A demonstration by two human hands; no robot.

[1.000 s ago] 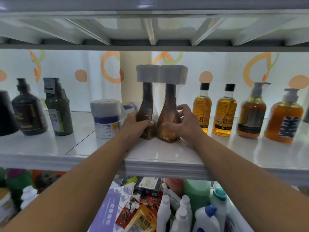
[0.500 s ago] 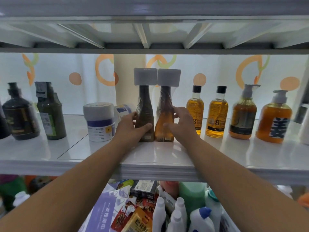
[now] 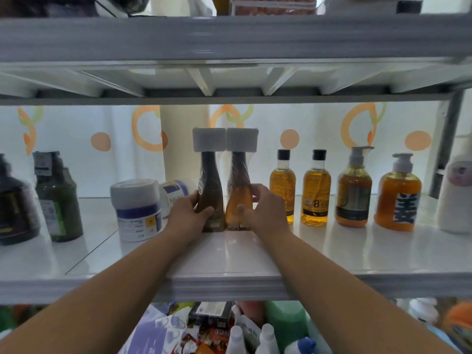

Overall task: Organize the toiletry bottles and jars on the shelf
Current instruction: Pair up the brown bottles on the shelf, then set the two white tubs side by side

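Note:
Two slim brown bottles with square white caps stand side by side, wrapped in clear film, at the middle of the white shelf (image 3: pixel 332 256). My left hand (image 3: pixel 187 214) grips the darker left bottle (image 3: pixel 210 185) near its base. My right hand (image 3: pixel 264 212) holds the amber right bottle (image 3: pixel 238 190), fingers curled round its far side. Both bottles stand upright on the shelf.
Right of the pair stand two amber bottles with black caps (image 3: pixel 282 183) (image 3: pixel 316 190), two orange pump bottles (image 3: pixel 353 190) (image 3: pixel 398 200) and a white bottle (image 3: pixel 457 195). Left are two white jars (image 3: pixel 136 208) (image 3: pixel 176 195), a green bottle (image 3: pixel 60 200) and a dark bottle (image 3: pixel 15 208). More bottles and packets lie below.
Both hands have pushed the twin bottles further back on the shelf. The camera has tilted up, so the upper shelf shows more.

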